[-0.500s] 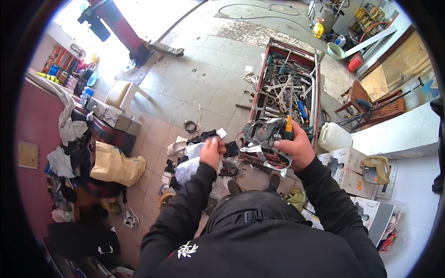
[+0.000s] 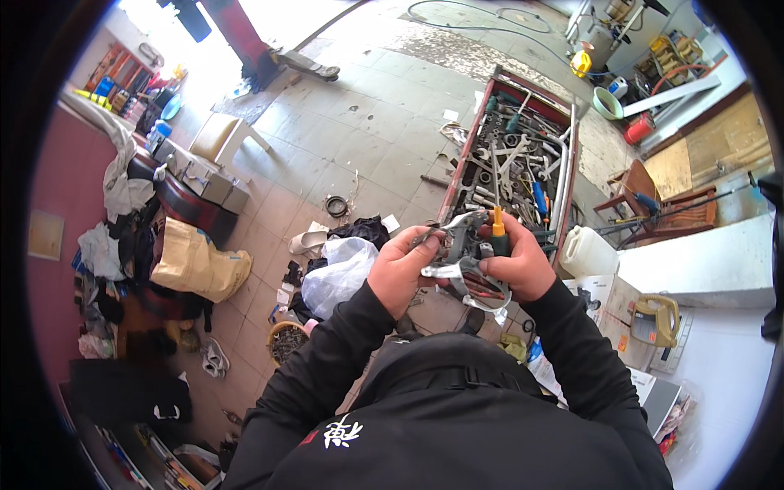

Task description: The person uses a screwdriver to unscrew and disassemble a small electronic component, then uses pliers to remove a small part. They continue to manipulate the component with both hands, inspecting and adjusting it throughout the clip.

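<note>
Both my hands hold a grey and black mechanical part with silver arms and a curved silver rim; its exact kind I cannot make out. My left hand grips its left side, thumb on top and fingers curled beneath. On the other side, my right hand is closed around the part and a screwdriver. The screwdriver's handle is yellow and dark green, and its thin shaft points away from me. Whether its handle touches the part is hidden by my fingers.
Just beyond my hands stands a red tool tray full of wrenches, sockets and screwdrivers. A white jerrycan is at its right. White plastic bags and a basket of small parts lie on the floor to the left.
My left hand has moved right from beside the part and taken hold of it. My right hand still holds the part and screwdriver. The view has shifted slightly.
</note>
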A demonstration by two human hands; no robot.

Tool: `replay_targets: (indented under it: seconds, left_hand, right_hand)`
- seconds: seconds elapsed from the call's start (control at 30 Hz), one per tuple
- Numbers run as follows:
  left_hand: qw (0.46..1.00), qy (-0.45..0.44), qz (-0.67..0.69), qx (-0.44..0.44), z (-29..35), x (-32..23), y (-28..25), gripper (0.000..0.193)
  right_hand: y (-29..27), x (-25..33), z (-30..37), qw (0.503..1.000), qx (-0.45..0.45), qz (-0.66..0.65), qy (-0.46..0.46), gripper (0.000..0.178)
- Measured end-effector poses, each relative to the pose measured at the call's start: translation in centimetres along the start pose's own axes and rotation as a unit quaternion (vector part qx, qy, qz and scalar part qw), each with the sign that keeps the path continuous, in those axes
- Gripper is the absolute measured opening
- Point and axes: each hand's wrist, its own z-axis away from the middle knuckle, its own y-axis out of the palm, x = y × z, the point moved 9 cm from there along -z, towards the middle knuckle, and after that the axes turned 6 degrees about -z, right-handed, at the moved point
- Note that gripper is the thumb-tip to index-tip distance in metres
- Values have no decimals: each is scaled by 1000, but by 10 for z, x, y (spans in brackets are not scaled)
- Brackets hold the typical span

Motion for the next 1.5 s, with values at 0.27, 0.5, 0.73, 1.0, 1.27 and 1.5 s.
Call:
replay_targets:
  seconds: [0.27,0.5,0.73,1.0,1.27,1.5]
  left_hand:
    - [924,113,145,-336,97,-24,-141,21]
    - [864,207,178,-423,209,-38,-205,21]
    - [818,207,222,-488,265,-7,-241,26]
    - [878,195,342,-274,238,24,-226,48]
    - [867,218,396,-210,209,64,-205,27]
    - [755,310,426,-391,293,90,-247,29]
  right_hand:
    - [86,-32,-30,996,75,-41,39,49]
    - [185,-61,-66,985,117,121,-28,32]
    - [242,-60,-81,967,175,177,-48,34]
    - [281,-68,-82,956,207,199,-64,35]
    - [270,-115,-61,921,340,163,97,28]
    - [222,-156,-82,922,331,1,201,12]
